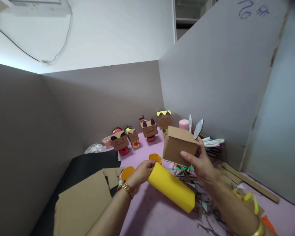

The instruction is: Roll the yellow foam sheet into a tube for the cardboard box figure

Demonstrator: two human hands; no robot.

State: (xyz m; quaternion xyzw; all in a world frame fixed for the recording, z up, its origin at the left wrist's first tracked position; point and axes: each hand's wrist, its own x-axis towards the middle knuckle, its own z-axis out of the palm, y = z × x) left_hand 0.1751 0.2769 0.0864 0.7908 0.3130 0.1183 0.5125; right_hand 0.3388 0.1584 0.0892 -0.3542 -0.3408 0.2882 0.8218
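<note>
My left hand [142, 172] grips one end of a yellow paper tube [172, 187] that lies tilted above the pink table [159, 213]. My right hand [201, 162] holds a small brown cardboard box [179, 146] just above the tube's upper end, fingers wrapped around its lower right corner. A yellow paper disc [127, 171] and a yellow ring piece [155, 157] sit close to my left hand.
Several cardboard box-head figures [149, 127] stand in a row at the back. Cardboard sheets [86, 200] and black paper [88, 165] lie at the left. Markers [212, 142], a pink roll [184, 124] and paper scraps [206, 203] crowd the right. Grey partition walls enclose the table.
</note>
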